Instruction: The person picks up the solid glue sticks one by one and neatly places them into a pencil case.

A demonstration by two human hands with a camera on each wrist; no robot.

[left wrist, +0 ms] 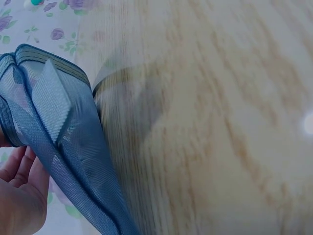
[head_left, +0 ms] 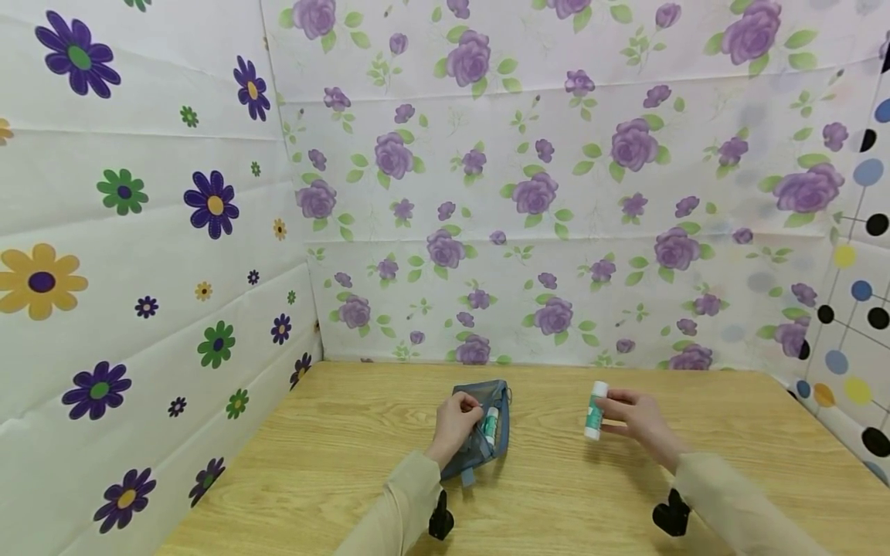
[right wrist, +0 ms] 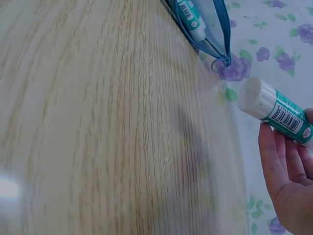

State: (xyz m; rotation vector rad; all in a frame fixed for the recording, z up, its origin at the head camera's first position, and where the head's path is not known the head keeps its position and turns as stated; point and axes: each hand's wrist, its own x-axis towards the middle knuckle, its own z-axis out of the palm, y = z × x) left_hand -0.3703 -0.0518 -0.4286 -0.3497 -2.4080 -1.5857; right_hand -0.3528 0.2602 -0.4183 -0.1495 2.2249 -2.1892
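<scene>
My left hand (head_left: pixel 455 425) pinches the edge of a blue mesh zipper pouch (head_left: pixel 502 444), which is tilted up off the table with its mouth open. Inside the pouch lies a white and green glue stick (head_left: pixel 491 426); the right wrist view shows its barcode end. To the right, my right hand (head_left: pixel 643 421) grips another glue stick (head_left: pixel 595 411) between thumb and fingers, held upright above the table and apart from the pouch. In the left wrist view the pouch's mesh side (left wrist: pixel 83 142) hides the left fingertips.
The wooden table (head_left: pixel 292 448) runs to a flower-print cloth wall (head_left: pixel 487 193) behind. Another flowered sheet (head_left: pixel 139 270) stands on the left, and a dotted sheet (head_left: pixel 851 324) on the right.
</scene>
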